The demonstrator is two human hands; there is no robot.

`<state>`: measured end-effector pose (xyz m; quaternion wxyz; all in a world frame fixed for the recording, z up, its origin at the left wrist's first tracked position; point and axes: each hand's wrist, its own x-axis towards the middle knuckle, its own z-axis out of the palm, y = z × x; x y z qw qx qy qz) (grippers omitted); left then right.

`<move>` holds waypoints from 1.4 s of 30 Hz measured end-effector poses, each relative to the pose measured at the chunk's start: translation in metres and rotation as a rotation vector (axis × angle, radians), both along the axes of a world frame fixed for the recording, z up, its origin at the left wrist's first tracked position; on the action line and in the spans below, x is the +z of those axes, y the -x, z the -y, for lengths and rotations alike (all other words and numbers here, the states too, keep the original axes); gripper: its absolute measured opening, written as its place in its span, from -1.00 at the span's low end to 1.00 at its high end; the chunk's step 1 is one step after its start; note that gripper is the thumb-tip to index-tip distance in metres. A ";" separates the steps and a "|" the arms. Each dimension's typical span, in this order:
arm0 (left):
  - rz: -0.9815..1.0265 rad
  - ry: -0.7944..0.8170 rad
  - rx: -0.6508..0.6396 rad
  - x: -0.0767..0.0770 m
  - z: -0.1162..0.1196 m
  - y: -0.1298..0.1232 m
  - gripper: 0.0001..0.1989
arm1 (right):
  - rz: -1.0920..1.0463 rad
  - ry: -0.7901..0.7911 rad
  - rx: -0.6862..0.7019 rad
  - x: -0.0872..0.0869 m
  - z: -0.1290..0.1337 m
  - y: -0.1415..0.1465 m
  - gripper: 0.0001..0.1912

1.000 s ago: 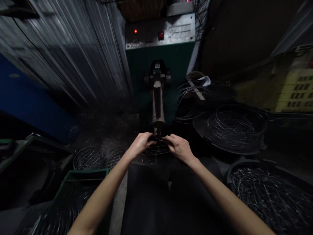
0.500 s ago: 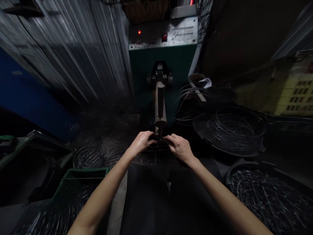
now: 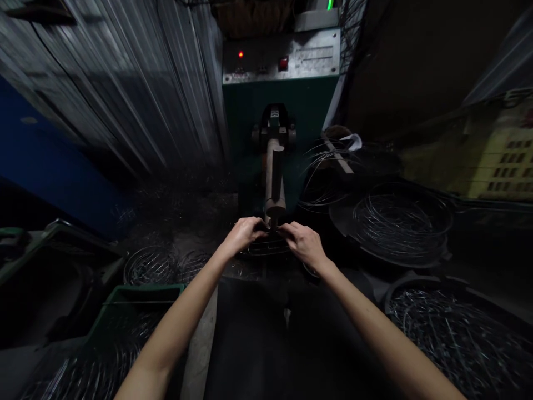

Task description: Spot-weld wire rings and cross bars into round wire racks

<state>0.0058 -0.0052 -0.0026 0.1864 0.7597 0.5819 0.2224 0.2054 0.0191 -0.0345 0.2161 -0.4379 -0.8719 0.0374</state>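
In the head view, a green machine (image 3: pixel 244 103) stands ahead, a thick cylindrical arm (image 3: pixel 275 178) reaching out toward me. Directly below the arm's end is a round wire rack (image 3: pixel 266 247) of thin metal rods, its far part lost in the dark. My left hand (image 3: pixel 245 232) is closed on the rack's left side, thumb and fingers pinched together. On the other side my right hand (image 3: pixel 303 240) pinches the rack too, fingertips close to the arm's tip. Both hands are level and a short gap apart.
Wire rings (image 3: pixel 395 222) fill a dark tub at right, and small wire pieces (image 3: pixel 449 328) a nearer one. A green crate (image 3: pixel 141 294) and round wire grids (image 3: pixel 152 265) are at left. A yellow crate (image 3: pixel 508 166) stands far right.
Both hands have moved slightly up and closer to the arm's tip, and the rack with them; its curved rim shows more now. The light at the top has turned from red to green.
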 end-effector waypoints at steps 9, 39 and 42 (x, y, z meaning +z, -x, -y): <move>0.025 0.056 0.018 0.005 0.000 -0.001 -0.82 | -0.354 0.033 -0.065 -0.003 -0.006 -0.028 -0.74; -0.040 0.011 -0.039 0.003 0.004 -0.003 -0.80 | -0.090 0.113 0.057 0.010 0.009 -0.008 -0.73; -0.054 -0.024 -0.045 0.001 0.005 -0.003 -0.81 | -0.069 0.127 0.054 0.009 0.009 -0.007 -0.68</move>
